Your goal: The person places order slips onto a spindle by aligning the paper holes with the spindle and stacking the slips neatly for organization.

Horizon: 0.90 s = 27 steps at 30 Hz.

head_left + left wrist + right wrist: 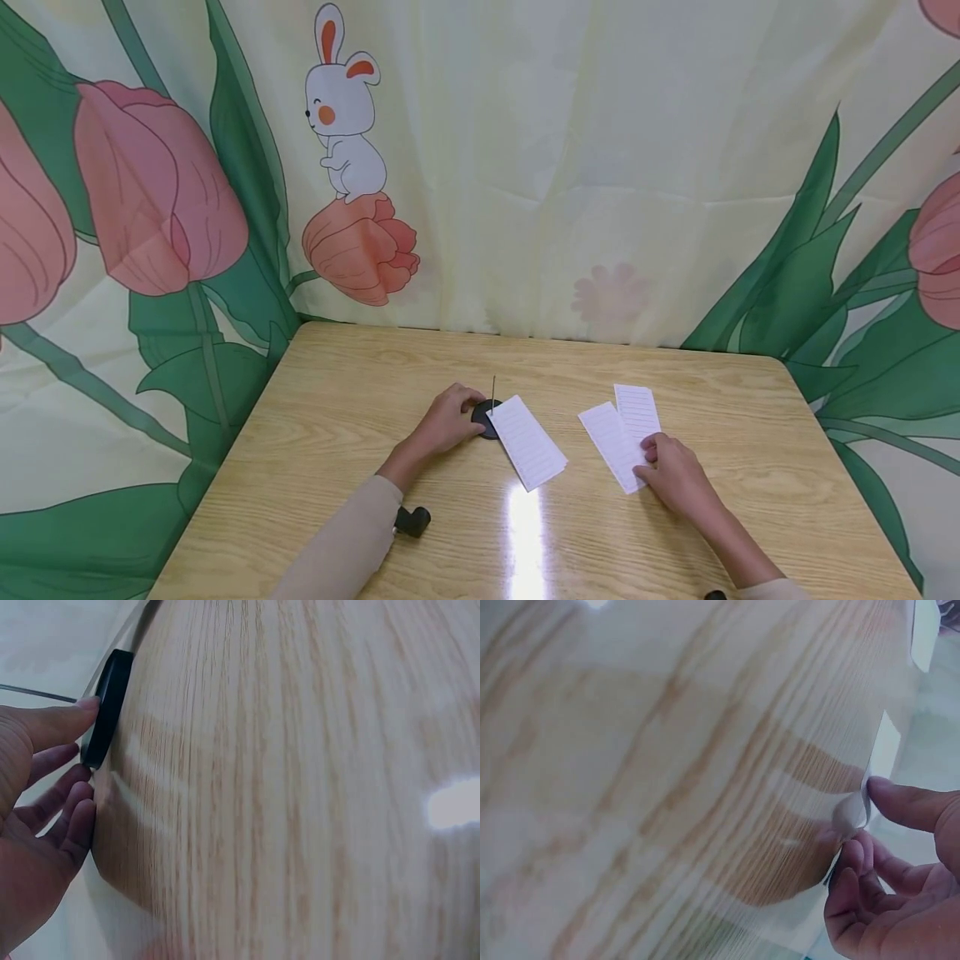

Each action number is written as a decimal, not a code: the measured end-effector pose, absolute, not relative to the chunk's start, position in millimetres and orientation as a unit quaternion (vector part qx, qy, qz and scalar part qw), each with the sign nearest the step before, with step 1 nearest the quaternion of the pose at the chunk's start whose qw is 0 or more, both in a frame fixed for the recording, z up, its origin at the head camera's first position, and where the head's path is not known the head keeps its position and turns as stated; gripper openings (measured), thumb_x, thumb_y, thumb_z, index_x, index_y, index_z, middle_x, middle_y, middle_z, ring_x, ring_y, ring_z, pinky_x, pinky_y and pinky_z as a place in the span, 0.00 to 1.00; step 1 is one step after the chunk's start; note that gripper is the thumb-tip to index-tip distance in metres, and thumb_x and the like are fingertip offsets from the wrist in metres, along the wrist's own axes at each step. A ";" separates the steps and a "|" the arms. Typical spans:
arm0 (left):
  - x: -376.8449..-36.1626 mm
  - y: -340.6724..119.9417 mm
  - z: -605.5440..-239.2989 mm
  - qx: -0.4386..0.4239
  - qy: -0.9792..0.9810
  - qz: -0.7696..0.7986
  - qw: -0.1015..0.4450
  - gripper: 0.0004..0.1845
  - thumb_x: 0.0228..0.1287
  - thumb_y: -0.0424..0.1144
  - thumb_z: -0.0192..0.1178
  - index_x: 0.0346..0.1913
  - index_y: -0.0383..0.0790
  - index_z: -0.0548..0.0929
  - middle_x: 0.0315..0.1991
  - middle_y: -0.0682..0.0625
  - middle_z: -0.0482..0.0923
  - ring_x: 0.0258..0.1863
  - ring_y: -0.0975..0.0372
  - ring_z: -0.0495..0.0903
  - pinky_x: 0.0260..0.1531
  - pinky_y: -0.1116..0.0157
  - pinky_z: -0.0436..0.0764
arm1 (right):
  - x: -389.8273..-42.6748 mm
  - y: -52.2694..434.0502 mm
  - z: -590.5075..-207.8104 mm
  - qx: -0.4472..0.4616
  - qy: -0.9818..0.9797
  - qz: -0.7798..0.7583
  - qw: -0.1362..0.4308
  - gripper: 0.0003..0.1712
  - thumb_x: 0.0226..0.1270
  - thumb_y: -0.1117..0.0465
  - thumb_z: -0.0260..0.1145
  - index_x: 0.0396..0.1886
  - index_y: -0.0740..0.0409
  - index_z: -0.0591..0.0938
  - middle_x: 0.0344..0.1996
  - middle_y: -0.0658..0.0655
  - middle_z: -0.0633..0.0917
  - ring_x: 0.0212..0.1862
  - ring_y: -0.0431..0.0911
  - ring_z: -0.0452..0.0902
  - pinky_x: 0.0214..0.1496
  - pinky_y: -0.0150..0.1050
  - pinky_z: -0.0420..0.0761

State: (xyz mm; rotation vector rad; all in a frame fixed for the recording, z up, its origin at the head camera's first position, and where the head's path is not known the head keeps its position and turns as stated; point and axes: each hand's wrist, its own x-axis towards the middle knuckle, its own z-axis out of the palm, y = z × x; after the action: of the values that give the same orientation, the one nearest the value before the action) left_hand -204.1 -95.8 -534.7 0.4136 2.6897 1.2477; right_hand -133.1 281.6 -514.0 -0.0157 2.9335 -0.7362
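left hand (447, 420) grips black base (484, 415); right hand (677, 477) pinches paper slips (624, 437). slips lie right of spike (493, 392), long axes roughly near-to-far.

There, the black base (481, 414) sat part hidden, left grip (446, 421) across its left side, white slips (527, 447) across its right! Over right, paper strips (611, 446) carried lines too tiny to read! The right sleeve (775, 591) got cut off; so did the near worktop (337, 375)!
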 end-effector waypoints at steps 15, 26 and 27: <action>-202.9 -95.5 -536.3 0.136 0.897 0.414 0.072 0.23 0.59 0.34 0.76 0.58 0.40 0.85 0.49 0.48 0.78 0.46 0.58 0.75 0.48 0.59 0.77 | -139.6 285.3 -514.0 -0.016 0.961 -0.267 0.070 0.26 0.57 0.68 0.77 0.51 0.75 0.77 0.38 0.65 0.86 0.43 0.56 0.83 0.47 0.53 0.81; -201.5 -95.8 -534.3 0.135 0.897 0.416 0.068 0.22 0.61 0.35 0.74 0.58 0.39 0.84 0.51 0.46 0.79 0.46 0.58 0.76 0.48 0.59 0.79 | -142.8 287.8 -510.5 -0.005 0.963 -0.247 0.102 0.27 0.63 0.65 0.72 0.56 0.79 0.76 0.41 0.66 0.84 0.42 0.53 0.77 0.45 0.50 0.80; -201.2 -96.0 -533.1 0.133 0.896 0.418 0.068 0.22 0.61 0.35 0.74 0.59 0.39 0.84 0.52 0.46 0.79 0.47 0.58 0.77 0.48 0.59 0.79 | -142.5 288.1 -509.7 -0.009 0.964 -0.248 0.101 0.26 0.65 0.65 0.71 0.55 0.79 0.76 0.39 0.64 0.84 0.40 0.52 0.76 0.43 0.48 0.79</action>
State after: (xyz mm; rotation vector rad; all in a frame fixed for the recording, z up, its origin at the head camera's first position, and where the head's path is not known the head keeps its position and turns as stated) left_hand -201.2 -96.0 -533.1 0.4007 2.6988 1.2602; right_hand -142.5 288.1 -509.7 -0.0263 2.8472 -0.7319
